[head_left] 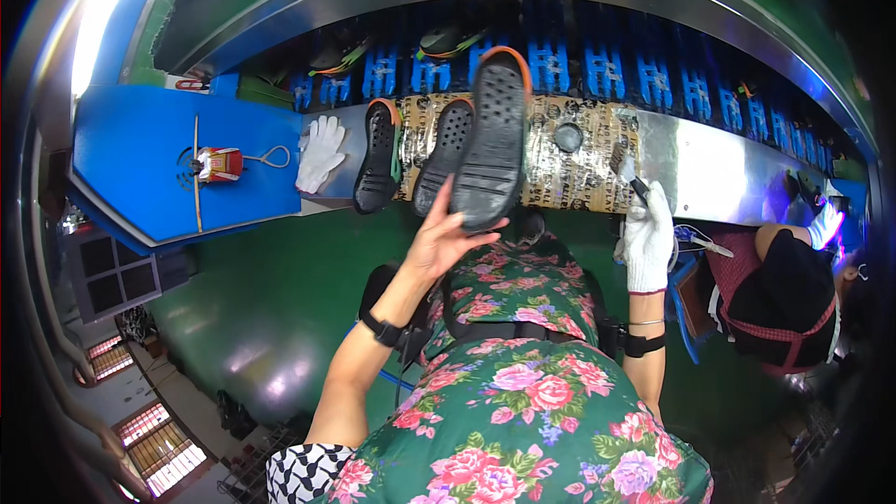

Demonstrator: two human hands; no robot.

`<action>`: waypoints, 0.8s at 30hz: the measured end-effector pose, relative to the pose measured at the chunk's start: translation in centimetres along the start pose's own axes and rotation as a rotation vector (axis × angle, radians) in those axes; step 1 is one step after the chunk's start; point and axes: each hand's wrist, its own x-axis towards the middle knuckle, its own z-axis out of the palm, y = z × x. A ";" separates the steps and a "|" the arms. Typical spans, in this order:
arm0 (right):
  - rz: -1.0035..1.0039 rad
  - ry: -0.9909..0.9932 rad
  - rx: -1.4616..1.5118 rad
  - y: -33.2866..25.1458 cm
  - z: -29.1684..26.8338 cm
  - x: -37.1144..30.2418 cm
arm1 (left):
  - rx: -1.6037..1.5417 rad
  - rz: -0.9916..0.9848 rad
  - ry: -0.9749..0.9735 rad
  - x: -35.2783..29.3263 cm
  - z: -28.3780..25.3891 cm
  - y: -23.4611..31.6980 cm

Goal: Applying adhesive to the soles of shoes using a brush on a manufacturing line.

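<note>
Holding up a long black perforated shoe sole with an orange-rimmed far end (pixel 490 149) in the bare left hand (pixel 437 247), over the near edge of a narrow bench covered in brown printed tape (pixel 597 121). Gripped only at the near end between thumb and fingers, probably to leave most of the upper face uncovered.

Clasping a small dark-handled brush with a greyish tip (pixel 638 186) in the white-gloved right hand (pixel 647 241), with the tip close to the tape, to the right of a round grey disc (pixel 567 137). Gloved on that side perhaps against mess, bare on the other perhaps for a surer hold.

Showing to the left a black sole with green and orange edging (pixel 380 159), and between, partly covered by the raised one, another perforated black sole (pixel 442 151), both laid lengthwise across the bench, seemingly for easy reach. Showing farther left a loose white glove (pixel 322 154).

Looks dark and faintly glossy in the raised piece, dotted with round holes toward the far end and ridged crosswise nearer the fingers.
</note>
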 end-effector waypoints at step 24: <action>-0.097 0.053 -0.095 3.0 2.5 1.0 | -0.374 0.759 -0.125 6.2 -0.1 45.7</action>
